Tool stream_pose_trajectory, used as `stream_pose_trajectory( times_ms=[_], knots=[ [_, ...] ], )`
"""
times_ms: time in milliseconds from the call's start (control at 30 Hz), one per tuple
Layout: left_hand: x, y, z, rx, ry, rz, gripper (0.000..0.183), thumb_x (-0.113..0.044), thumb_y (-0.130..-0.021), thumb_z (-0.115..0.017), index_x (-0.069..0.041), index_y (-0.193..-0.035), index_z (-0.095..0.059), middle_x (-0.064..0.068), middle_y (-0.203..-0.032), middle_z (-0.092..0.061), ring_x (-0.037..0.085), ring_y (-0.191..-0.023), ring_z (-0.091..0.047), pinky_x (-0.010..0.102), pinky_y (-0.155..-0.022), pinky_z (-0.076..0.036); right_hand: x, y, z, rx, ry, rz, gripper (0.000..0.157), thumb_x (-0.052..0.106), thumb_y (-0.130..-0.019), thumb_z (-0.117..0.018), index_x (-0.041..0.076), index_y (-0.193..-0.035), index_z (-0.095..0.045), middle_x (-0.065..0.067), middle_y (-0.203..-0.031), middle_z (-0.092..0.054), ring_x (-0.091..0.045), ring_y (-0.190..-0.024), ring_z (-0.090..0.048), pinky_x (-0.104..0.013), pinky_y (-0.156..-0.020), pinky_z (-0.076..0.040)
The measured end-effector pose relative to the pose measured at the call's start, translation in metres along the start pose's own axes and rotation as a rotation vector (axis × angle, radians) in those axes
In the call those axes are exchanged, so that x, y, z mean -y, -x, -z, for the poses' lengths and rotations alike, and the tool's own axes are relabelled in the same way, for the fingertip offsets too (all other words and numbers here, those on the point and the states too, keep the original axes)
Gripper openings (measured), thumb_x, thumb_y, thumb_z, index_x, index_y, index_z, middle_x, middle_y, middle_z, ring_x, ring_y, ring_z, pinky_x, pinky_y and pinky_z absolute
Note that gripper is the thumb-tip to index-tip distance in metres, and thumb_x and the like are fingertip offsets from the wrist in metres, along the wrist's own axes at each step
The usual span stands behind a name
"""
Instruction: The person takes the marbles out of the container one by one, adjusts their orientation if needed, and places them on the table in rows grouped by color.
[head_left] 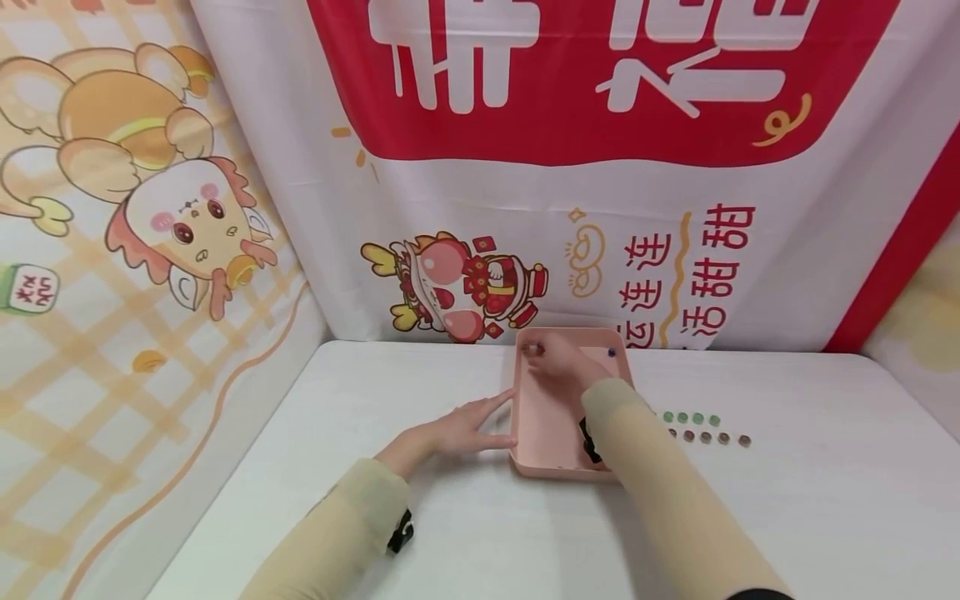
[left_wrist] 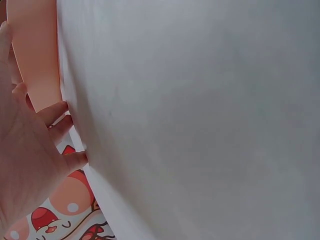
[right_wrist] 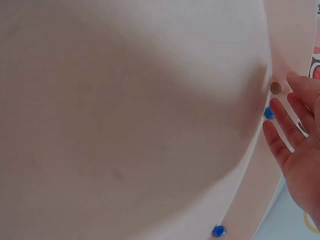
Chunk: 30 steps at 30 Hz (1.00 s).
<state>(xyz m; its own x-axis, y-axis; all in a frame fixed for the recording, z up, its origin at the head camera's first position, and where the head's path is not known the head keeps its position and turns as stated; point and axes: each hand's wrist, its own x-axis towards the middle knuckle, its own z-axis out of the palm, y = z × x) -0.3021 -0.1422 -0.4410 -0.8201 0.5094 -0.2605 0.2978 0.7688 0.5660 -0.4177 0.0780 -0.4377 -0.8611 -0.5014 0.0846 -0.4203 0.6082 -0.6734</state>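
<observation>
A pink rectangular tray (head_left: 551,425) stands on the white table, long side pointing away. My left hand (head_left: 468,427) is spread at its left wall, fingertips at the tray's side and the tabletop. Reaching into the far left corner is my right hand (head_left: 558,358). In the right wrist view, its extended fingers come close to a brown glass marble (right_wrist: 275,88) and a blue marble (right_wrist: 269,113). The brown one lies off the thumb tip, the blue one at the fingertips. Another blue marble (right_wrist: 219,231) sits in the far right corner, apart from the hand.
Right of the tray, several green marbles (head_left: 698,418) form a row on the table (head_left: 420,533), with a row of brown marbles (head_left: 706,437) nearer me. My right forearm hides part of the tray and the rows' left ends. A printed cloth backdrop (head_left: 480,200) rises behind.
</observation>
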Motion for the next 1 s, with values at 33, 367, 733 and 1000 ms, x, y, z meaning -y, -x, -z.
stream_pose_trajectory(
  times_ms=[33,367,733,1000],
  knots=[
    [-0.001,0.001,0.0,0.001,0.0,0.002,0.085,-0.065,-0.087,-0.057,-0.04,-0.156,-0.013,-0.001,-0.16,-0.021,0.027,-0.145,-0.017,0.058,-0.113,-0.013,0.0,-0.001,-0.001,0.002,0.025,0.018,0.035,-0.001,-0.094,-0.06,0.005,-0.129,-0.06,-0.012,-0.125,-0.057,-0.03,-0.109,-0.051,-0.041,-0.094,-0.045],
    [-0.004,0.001,0.001,0.002,-0.019,0.003,0.084,-0.065,-0.087,-0.057,-0.04,-0.155,-0.013,-0.001,-0.16,-0.022,0.026,-0.145,-0.018,0.057,-0.114,-0.013,0.001,0.0,-0.007,0.014,0.04,-0.109,0.04,0.009,-0.098,-0.058,0.005,-0.138,-0.054,-0.012,-0.129,-0.056,-0.025,-0.111,-0.049,-0.04,-0.101,-0.041],
    [-0.004,0.003,0.001,0.0,-0.011,0.016,0.084,-0.064,-0.088,-0.057,-0.04,-0.155,-0.013,-0.001,-0.16,-0.021,0.027,-0.146,-0.017,0.058,-0.114,-0.013,-0.001,0.0,-0.011,0.019,0.024,-0.135,0.025,0.004,-0.093,-0.064,0.01,-0.116,-0.067,-0.006,-0.109,-0.064,-0.022,-0.099,-0.054,-0.036,-0.092,-0.048],
    [-0.004,0.003,0.001,0.004,-0.007,0.01,0.084,-0.064,-0.087,-0.057,-0.041,-0.155,-0.012,-0.001,-0.16,-0.021,0.026,-0.146,-0.016,0.058,-0.114,-0.012,0.0,-0.002,-0.016,-0.008,-0.002,-0.154,0.01,0.007,-0.09,-0.07,0.013,-0.098,-0.071,-0.001,-0.091,-0.064,-0.02,-0.086,-0.056,-0.029,-0.079,-0.053]
  ],
)
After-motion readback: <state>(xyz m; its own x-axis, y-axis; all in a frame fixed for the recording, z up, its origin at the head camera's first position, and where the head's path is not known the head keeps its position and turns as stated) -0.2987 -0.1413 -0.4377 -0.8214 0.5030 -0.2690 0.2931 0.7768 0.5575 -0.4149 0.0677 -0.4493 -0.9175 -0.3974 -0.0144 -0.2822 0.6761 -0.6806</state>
